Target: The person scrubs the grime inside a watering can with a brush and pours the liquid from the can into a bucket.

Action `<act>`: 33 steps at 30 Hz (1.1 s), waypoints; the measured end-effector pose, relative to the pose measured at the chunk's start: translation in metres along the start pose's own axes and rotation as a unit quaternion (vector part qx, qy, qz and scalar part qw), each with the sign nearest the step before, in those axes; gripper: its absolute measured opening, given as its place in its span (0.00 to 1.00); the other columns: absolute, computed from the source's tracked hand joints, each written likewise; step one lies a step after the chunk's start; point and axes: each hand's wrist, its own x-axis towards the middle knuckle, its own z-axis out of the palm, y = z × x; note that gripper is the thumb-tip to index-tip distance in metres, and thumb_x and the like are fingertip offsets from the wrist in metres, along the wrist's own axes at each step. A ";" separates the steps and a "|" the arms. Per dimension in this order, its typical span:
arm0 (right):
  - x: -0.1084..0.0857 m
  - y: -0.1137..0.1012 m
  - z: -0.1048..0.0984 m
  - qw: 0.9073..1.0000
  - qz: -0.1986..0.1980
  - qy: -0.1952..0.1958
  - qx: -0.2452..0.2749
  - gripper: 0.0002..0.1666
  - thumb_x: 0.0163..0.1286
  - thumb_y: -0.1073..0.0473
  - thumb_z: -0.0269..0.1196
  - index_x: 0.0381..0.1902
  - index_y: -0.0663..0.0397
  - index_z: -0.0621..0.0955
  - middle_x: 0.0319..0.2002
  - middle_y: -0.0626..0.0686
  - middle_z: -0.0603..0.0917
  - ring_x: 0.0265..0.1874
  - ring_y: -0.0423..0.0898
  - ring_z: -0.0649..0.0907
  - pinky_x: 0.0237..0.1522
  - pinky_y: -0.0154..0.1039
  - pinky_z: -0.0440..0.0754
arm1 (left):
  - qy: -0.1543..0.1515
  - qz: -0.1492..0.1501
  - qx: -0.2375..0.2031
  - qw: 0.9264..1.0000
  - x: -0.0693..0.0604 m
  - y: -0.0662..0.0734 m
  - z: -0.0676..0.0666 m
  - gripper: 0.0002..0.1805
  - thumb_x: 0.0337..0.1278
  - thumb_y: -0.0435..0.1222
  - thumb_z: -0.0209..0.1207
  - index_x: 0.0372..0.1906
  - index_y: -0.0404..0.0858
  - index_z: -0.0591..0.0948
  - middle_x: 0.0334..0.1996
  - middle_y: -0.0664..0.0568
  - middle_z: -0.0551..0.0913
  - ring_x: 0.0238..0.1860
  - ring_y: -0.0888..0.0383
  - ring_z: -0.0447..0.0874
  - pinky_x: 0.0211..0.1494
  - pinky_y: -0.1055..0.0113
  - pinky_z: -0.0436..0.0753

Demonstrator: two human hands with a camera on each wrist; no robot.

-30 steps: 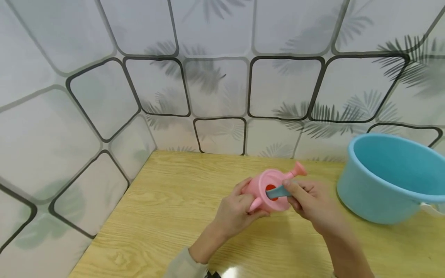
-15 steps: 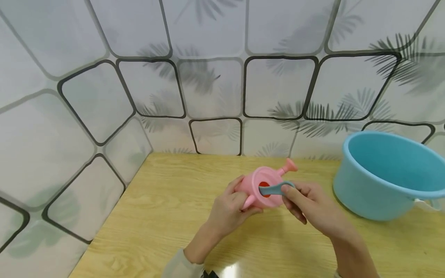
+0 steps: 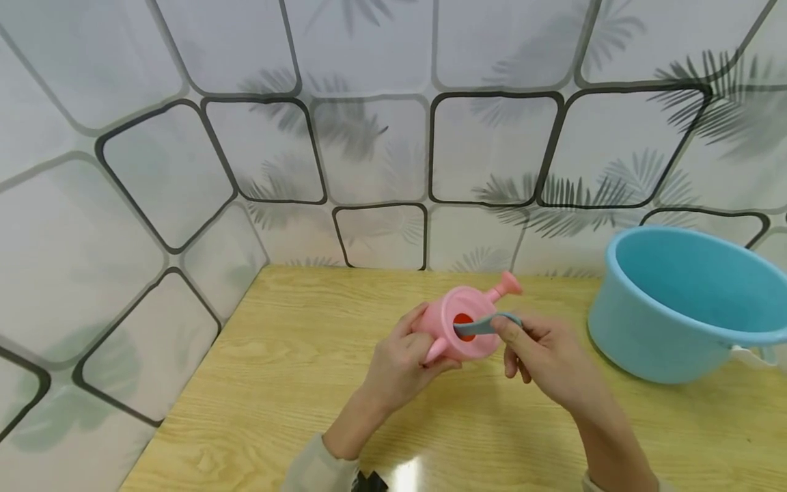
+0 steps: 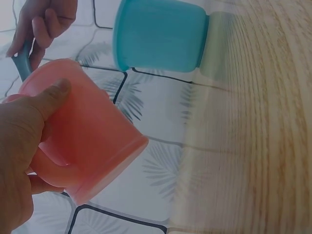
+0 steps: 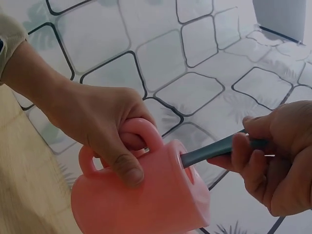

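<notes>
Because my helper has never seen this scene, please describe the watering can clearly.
Left of the big blue bucket, above the wood-grain table, find the left hand. It grips the watering can, the only pink thing here, with a flared spout.

"Can you read any lettering from where you stand?"
"None, not on the pink watering can [image 3: 441, 320], nor on the blue-grey tool [image 3: 484, 326]."
"The blue bucket [image 3: 664, 331] on the right, or the far wall [image 3: 387, 150]?"
"No legible words, numbers or signs there either, nor on the worktop [image 3: 277, 348]."
</notes>
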 end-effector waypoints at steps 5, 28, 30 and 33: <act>0.002 0.002 0.007 0.997 0.020 0.036 0.059 0.18 0.75 0.56 0.60 0.27 0.63 0.80 0.08 0.49 0.68 0.07 0.44 0.64 0.07 0.38 0.60 | 0.007 -0.002 -0.002 1.000 0.000 0.000 -0.001 0.30 0.31 0.47 0.81 0.21 0.38 0.68 0.11 0.55 0.71 0.40 0.49 0.87 0.63 0.59 0.79; 0.007 0.006 0.014 0.994 0.022 0.016 0.106 0.13 0.74 0.58 0.61 0.39 0.62 0.87 0.08 0.46 0.60 0.06 0.45 0.54 0.05 0.36 0.51 | 0.026 0.024 -0.023 0.999 0.000 0.002 0.000 0.30 0.31 0.47 0.80 0.21 0.38 0.67 0.11 0.56 0.66 0.27 0.54 0.82 0.62 0.57 0.80; 0.005 0.005 0.011 0.991 0.010 0.034 0.127 0.11 0.74 0.61 0.60 0.38 0.62 0.87 0.08 0.47 0.59 0.06 0.47 0.53 0.05 0.38 0.48 | 0.025 0.022 -0.021 0.999 0.001 0.002 0.000 0.30 0.31 0.47 0.80 0.21 0.38 0.68 0.12 0.56 0.67 0.28 0.54 0.83 0.63 0.57 0.79; 0.001 0.004 0.004 0.986 -0.009 0.071 0.153 0.10 0.73 0.66 0.60 0.35 0.61 0.87 0.08 0.50 0.58 0.07 0.50 0.52 0.06 0.40 0.45 | 0.024 0.027 -0.025 0.999 0.002 0.002 -0.001 0.30 0.31 0.46 0.81 0.21 0.39 0.68 0.12 0.56 0.67 0.29 0.54 0.84 0.63 0.56 0.79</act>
